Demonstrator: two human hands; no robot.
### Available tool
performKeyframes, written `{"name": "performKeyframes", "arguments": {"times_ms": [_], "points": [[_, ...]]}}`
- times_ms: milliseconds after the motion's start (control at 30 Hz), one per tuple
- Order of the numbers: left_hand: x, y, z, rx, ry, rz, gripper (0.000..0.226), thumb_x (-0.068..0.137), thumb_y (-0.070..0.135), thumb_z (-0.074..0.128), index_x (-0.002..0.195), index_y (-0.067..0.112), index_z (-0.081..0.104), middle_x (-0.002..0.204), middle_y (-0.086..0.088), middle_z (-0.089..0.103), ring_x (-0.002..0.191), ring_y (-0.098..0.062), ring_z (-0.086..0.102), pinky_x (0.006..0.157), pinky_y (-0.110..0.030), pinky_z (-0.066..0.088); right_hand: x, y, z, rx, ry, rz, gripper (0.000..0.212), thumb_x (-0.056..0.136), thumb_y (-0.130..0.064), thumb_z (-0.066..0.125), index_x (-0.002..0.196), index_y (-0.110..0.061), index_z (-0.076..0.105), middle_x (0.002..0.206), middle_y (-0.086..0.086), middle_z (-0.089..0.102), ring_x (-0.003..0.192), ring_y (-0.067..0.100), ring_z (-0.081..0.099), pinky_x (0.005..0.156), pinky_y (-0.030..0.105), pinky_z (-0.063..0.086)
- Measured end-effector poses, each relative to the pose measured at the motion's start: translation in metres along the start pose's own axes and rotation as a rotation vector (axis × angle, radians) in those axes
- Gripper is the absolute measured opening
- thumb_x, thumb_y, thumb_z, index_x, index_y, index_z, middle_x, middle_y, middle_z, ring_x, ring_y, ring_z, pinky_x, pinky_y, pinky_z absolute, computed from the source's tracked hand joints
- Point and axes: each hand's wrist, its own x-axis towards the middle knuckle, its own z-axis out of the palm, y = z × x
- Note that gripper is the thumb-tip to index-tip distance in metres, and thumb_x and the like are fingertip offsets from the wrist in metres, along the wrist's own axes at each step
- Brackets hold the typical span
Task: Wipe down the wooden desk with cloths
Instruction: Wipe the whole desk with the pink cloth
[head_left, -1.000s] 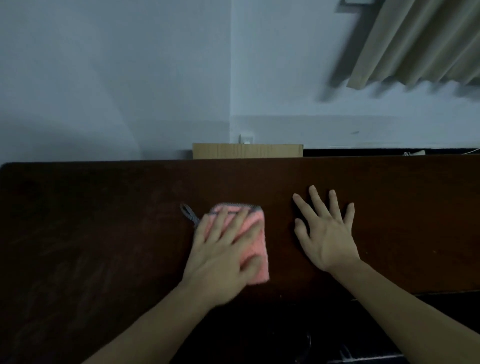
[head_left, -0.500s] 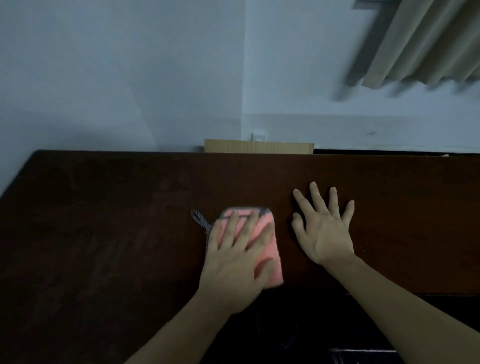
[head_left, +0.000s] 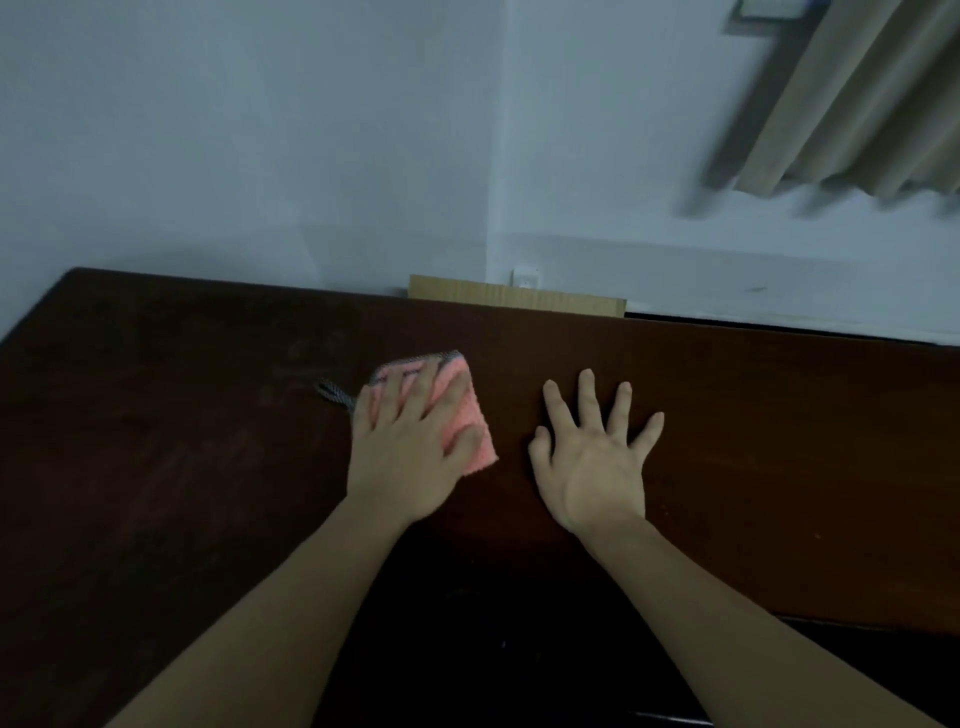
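Note:
A dark wooden desk (head_left: 182, 441) fills the lower half of the head view. On it lies a folded pink cloth (head_left: 470, 415) with a grey edge and a grey hanging loop at its left. My left hand (head_left: 410, 447) presses flat on the cloth with straight, spread fingers and covers most of it. Just to the right, my right hand (head_left: 592, 457) rests flat on the bare wood, fingers spread, apart from the cloth.
A flat piece of cardboard (head_left: 519, 299) stands behind the desk's far edge against the white wall. A beige curtain (head_left: 872, 98) hangs at the upper right. The desk's left end (head_left: 36, 312) and its near edge at the lower right are in view.
My left hand has slid the cloth a little away from me across the desk. My right hand has stayed flat in place. The view has turned, showing more of the desk's left end.

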Motion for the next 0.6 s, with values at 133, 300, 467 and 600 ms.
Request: {"name": "performKeyframes", "arguments": {"times_ms": [133, 300, 467, 600], "points": [[-0.016, 0.011, 0.005, -0.017, 0.035, -0.043, 0.065, 0.101, 0.064, 0.01, 0.158, 0.045, -0.014, 0.169, 0.006, -0.018, 0.155, -0.028, -0.015, 0.123, -0.052, -0.008, 0.001, -0.002, -0.001, -0.004, -0.002, -0.01, 0.06, 0.105, -0.049, 0.016, 0.161, -0.034, 0.002, 0.17, 0.007, -0.008, 0.152, 0.045, -0.013, 0.116, 0.073, -0.004], [-0.081, 0.012, 0.014, -0.007, -0.013, 0.088, 0.065, 0.096, 0.069, 0.004, 0.149, 0.051, -0.028, 0.161, 0.013, -0.034, 0.15, -0.019, -0.03, 0.118, -0.042, -0.02, 0.0, -0.002, -0.003, -0.004, -0.013, -0.016, 0.061, 0.104, -0.05, 0.015, 0.162, -0.033, 0.0, 0.17, 0.008, -0.009, 0.152, 0.046, -0.013, 0.116, 0.074, -0.002], [-0.094, -0.001, 0.02, 0.016, 0.01, 0.121, 0.065, 0.099, 0.073, 0.006, 0.156, 0.049, -0.015, 0.168, 0.014, -0.016, 0.156, -0.021, -0.014, 0.122, -0.045, -0.011, 0.001, -0.001, -0.003, 0.004, -0.027, -0.012, 0.062, 0.105, -0.05, 0.014, 0.162, -0.032, -0.001, 0.17, 0.008, -0.011, 0.152, 0.047, -0.015, 0.115, 0.074, -0.004], [-0.056, -0.008, 0.01, 0.024, 0.002, 0.073, 0.068, 0.09, 0.076, 0.0, 0.15, 0.052, -0.024, 0.163, 0.014, -0.027, 0.154, -0.022, -0.019, 0.122, -0.045, -0.012, -0.001, 0.001, -0.003, 0.011, -0.024, -0.012, 0.061, 0.104, -0.049, 0.014, 0.161, -0.033, -0.001, 0.17, 0.008, -0.011, 0.152, 0.047, -0.015, 0.115, 0.074, -0.004]]}}
